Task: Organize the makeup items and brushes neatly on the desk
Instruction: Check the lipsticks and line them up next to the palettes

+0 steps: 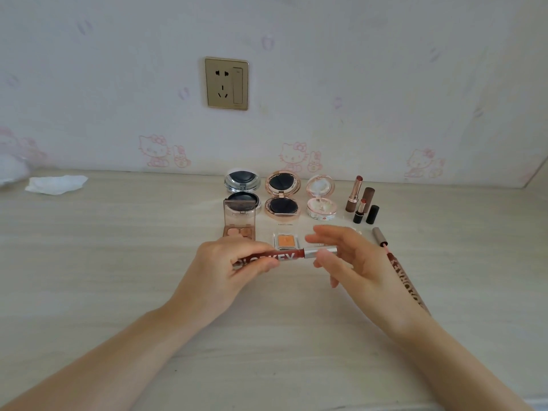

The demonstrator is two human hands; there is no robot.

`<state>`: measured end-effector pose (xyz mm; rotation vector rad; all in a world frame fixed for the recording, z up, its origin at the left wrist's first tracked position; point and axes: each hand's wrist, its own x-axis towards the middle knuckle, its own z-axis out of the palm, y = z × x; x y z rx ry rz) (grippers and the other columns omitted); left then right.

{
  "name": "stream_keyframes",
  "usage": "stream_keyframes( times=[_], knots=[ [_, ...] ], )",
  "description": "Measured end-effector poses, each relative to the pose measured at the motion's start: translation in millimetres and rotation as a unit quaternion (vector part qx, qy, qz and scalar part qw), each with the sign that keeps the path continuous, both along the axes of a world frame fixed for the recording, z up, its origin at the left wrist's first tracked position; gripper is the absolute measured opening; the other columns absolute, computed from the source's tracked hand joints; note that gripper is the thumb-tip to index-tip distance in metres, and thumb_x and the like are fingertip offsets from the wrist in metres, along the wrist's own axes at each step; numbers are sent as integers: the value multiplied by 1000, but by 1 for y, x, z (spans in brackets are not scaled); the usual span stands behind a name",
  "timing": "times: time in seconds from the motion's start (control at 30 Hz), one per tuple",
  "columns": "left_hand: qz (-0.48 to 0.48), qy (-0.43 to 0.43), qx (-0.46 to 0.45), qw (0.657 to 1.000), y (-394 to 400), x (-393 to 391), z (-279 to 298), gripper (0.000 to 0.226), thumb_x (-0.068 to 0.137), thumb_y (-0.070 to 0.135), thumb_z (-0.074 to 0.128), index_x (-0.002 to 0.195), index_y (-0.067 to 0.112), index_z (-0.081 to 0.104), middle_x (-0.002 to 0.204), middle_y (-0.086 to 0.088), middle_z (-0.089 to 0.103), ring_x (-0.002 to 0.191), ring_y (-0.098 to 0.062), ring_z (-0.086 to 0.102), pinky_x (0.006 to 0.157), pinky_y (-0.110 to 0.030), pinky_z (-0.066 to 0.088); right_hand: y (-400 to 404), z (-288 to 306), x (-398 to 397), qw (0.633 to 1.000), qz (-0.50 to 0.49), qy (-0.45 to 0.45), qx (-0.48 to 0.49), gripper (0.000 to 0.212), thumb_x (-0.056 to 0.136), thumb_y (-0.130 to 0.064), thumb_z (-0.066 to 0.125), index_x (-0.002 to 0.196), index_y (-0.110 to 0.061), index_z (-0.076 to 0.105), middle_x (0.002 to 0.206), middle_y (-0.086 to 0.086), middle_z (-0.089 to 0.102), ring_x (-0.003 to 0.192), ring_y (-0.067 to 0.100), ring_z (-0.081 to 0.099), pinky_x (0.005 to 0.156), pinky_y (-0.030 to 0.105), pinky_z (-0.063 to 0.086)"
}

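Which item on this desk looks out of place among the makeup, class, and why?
The crumpled white tissue at the desk's far left is not makeup and lies apart from the group. Also, a lip gloss tube lies open, slanted beside the right hand, its wand pulled out, unlike the squared-up compacts.

The pale wood-grain desk (118, 262) bears open compacts (282, 197), an eyeshadow palette (239, 222), lipsticks (354, 189) and a crumpled tissue (56, 184).

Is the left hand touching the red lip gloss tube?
Touching. The head view shows the left hand gripping the red lip gloss tube, fingers curled over its lettering.
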<state>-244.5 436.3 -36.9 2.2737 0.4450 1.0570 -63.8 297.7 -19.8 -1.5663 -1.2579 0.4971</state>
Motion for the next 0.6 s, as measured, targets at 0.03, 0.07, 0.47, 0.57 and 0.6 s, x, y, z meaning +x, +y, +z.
stream_keyframes(
  times=[0.03,0.07,0.47,0.57,0.6],
  knots=[
    [-2,0,3,1000,0,0,0,16,80,40,67,92,33,74,77,17,68,75,-9,63,67,-27,47,0,0,0,1000,0,18,2,40,83,-54,54,117,-34,60,105,-16,68,91,10,66,63,25,55],
    [-3,-1,5,1000,0,0,0,16,80,41,66,93,34,74,77,17,68,75,-9,63,66,-26,47,1,0,-1,1000,0,28,2,43,81,-57,51,114,-32,62,98,-13,70,85,11,67,60,26,55],
    [-4,-3,-8,1000,0,0,0,17,80,39,67,93,31,74,76,17,68,73,-9,63,65,-22,46,0,3,-1,998,-41,30,37,19,90,-17,60,91,-33,70,75,-3,67,64,7,59,63,27,53],
    [-2,-4,-11,1000,0,0,1,17,80,38,67,93,29,75,75,17,69,73,-8,63,65,-18,45,0,2,1,997,-49,30,46,19,90,-16,61,92,-34,70,74,1,66,65,12,60,64,29,53],
    [-4,-3,-12,1000,0,-1,1,18,81,38,67,93,29,75,76,17,69,73,-7,63,65,-15,44,0,2,2,997,-50,29,50,20,90,-17,61,92,-34,69,74,1,66,65,13,60,64,29,54]
  ],
)
